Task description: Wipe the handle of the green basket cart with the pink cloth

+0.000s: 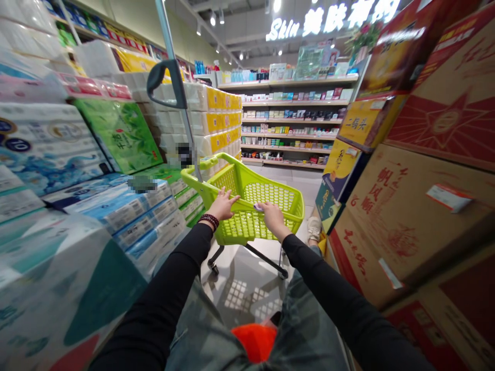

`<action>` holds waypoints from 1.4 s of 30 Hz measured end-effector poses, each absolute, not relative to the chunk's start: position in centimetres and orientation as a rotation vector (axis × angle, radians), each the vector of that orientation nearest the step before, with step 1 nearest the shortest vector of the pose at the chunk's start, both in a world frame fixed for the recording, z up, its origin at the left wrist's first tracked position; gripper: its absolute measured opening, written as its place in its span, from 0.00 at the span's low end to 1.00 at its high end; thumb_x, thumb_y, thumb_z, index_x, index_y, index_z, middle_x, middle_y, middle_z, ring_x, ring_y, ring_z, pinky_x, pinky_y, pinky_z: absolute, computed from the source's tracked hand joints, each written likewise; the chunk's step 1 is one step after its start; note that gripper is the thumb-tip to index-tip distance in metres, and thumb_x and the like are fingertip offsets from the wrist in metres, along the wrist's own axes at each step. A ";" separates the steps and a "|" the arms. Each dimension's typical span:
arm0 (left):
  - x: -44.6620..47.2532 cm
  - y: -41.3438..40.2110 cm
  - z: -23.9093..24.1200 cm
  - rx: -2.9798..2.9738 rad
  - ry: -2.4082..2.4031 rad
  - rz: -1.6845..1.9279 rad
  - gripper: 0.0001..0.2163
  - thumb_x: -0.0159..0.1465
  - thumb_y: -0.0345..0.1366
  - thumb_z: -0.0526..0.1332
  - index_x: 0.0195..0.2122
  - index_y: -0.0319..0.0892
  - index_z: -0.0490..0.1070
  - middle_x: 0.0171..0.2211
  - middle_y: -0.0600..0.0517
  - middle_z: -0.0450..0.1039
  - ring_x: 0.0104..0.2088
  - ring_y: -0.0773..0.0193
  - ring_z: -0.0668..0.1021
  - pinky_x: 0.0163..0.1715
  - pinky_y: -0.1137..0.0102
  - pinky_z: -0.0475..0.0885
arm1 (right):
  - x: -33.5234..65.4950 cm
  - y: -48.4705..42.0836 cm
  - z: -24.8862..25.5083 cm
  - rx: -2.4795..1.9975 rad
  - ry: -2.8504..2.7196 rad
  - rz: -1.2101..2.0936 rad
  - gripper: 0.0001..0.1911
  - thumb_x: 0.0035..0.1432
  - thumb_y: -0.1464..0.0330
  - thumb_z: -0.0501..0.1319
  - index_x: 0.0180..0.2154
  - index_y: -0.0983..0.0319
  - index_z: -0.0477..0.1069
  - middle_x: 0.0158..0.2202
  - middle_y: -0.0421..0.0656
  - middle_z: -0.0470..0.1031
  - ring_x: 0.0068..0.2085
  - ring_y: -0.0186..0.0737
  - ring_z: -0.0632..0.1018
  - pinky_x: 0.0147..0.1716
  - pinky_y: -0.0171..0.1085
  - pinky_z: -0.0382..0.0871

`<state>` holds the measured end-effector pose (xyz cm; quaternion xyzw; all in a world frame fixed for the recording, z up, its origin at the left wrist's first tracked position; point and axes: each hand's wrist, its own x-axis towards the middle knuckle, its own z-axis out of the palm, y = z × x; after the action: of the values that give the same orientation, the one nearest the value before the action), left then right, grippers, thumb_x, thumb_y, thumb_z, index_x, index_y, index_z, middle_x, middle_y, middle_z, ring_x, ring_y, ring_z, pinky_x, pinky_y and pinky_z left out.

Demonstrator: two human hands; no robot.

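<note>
Head view, clock face laid over the whole scene: just off the centre toward eight o'clock, the left hand (222, 203) rests on the near rim of a lime-green cart (247, 206), its fingers spread apart rather than clamped. A bracelet (209, 220) of dark round beads circles its wrist. Toward four to five o'clock, the right hand (273, 219) has its fingers curled at the same rim, beside a small white and purple item (258, 207); I cannot tell whether they are clamped on the item or on the plastic.

The cart stands at the centre, glossy and moulded, with a rounded rim and walls pierced by rows of small holes. Below it, dark legs splay to small casters, and the perforated walls throw a lattice of light onto smooth, pale floor tiles (247, 293). A slim grey pole (189, 134) rises from its end toward eleven o'clock, carrying a dark looped handle (179, 85).

Farther out, plastic-wrapped paper packs (224, 122) are stacked toward ten to eleven o'clock, soft-edged and shiny, white with yellow ends. A flat green pack (119, 134) leans between nine and ten. Toward three, printed cardboard boxes (390, 206) stack up, matt brown and red. Around one o'clock, long shelves (296, 104) hold small cartons.
</note>
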<state>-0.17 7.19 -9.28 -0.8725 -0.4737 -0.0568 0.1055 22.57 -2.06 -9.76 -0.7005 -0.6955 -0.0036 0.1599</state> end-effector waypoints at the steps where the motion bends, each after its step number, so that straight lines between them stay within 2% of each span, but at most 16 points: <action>1: -0.1 7.3 -9.2 -2.570 -1.401 -0.153 0.40 0.60 0.41 0.70 0.74 0.47 0.62 0.75 0.39 0.56 0.76 0.33 0.52 0.74 0.42 0.50 | 22.4 -1.9 -9.4 -2.017 -2.000 -0.004 0.26 0.73 0.76 0.51 0.62 0.51 0.76 0.55 0.47 0.79 0.52 0.45 0.77 0.48 0.37 0.66; 5: -0.1 7.4 -9.0 -2.576 -1.420 -0.110 0.40 0.61 0.41 0.71 0.74 0.48 0.61 0.76 0.38 0.53 0.76 0.32 0.51 0.74 0.42 0.50 | 22.4 -1.7 -9.1 -2.008 -2.052 -0.019 0.23 0.74 0.73 0.52 0.61 0.51 0.77 0.55 0.47 0.79 0.52 0.45 0.76 0.48 0.36 0.65; 12: -0.5 8.2 -8.7 -2.567 -1.361 -0.104 0.40 0.61 0.38 0.71 0.74 0.48 0.60 0.77 0.39 0.51 0.77 0.35 0.51 0.74 0.45 0.50 | 22.3 -2.8 -10.0 -1.968 -2.054 -0.071 0.25 0.73 0.74 0.50 0.64 0.53 0.73 0.55 0.49 0.78 0.53 0.47 0.74 0.48 0.38 0.65; 17: 0.9 7.9 -9.4 -2.517 -1.377 -0.133 0.40 0.62 0.31 0.67 0.76 0.40 0.56 0.76 0.33 0.51 0.76 0.42 0.55 0.75 0.53 0.54 | 22.2 -2.3 -9.3 -2.002 -2.059 -0.051 0.23 0.74 0.74 0.50 0.61 0.53 0.74 0.53 0.48 0.79 0.52 0.47 0.76 0.46 0.38 0.65; 21: 1.8 7.4 -10.0 -2.500 -1.384 -0.143 0.40 0.63 0.28 0.64 0.76 0.35 0.53 0.77 0.31 0.48 0.77 0.43 0.55 0.74 0.54 0.55 | 21.0 -0.9 -8.6 -1.954 -2.081 -0.044 0.22 0.75 0.71 0.51 0.63 0.50 0.73 0.51 0.47 0.80 0.50 0.46 0.77 0.46 0.38 0.66; 26: 2.0 7.9 -9.6 -2.496 -1.423 -0.095 0.38 0.63 0.27 0.64 0.75 0.35 0.56 0.76 0.31 0.52 0.75 0.44 0.59 0.73 0.54 0.58 | 19.7 0.1 -8.7 -1.857 -2.135 -0.065 0.22 0.76 0.69 0.50 0.64 0.52 0.73 0.54 0.47 0.78 0.52 0.47 0.76 0.50 0.39 0.67; 31: 1.6 7.9 -9.4 -2.493 -1.411 -0.094 0.39 0.62 0.25 0.62 0.76 0.36 0.55 0.76 0.33 0.51 0.76 0.47 0.59 0.73 0.56 0.59 | 21.8 -1.8 -10.2 -1.821 -2.168 -0.129 0.24 0.75 0.71 0.50 0.66 0.53 0.71 0.58 0.48 0.76 0.55 0.47 0.74 0.51 0.39 0.66; 38: 2.1 7.7 -9.5 -2.539 -1.465 -0.117 0.41 0.62 0.28 0.65 0.76 0.35 0.53 0.76 0.29 0.47 0.76 0.43 0.55 0.74 0.54 0.57 | 20.5 -1.2 -9.3 -1.903 -2.142 -0.099 0.21 0.76 0.69 0.50 0.61 0.52 0.74 0.54 0.47 0.78 0.53 0.47 0.74 0.48 0.38 0.66; 42: 1.8 8.2 -9.5 -2.569 -1.468 -0.109 0.42 0.62 0.29 0.66 0.76 0.35 0.52 0.77 0.30 0.47 0.77 0.44 0.54 0.74 0.55 0.56 | 19.0 0.3 -9.3 -1.832 -2.199 -0.121 0.22 0.77 0.68 0.50 0.64 0.51 0.73 0.58 0.48 0.76 0.55 0.48 0.73 0.50 0.39 0.67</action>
<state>1.79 8.22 -9.52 -0.8642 -0.4937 -0.0365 0.0903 19.00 0.26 -9.30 -0.6335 -0.7602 -0.0417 0.1381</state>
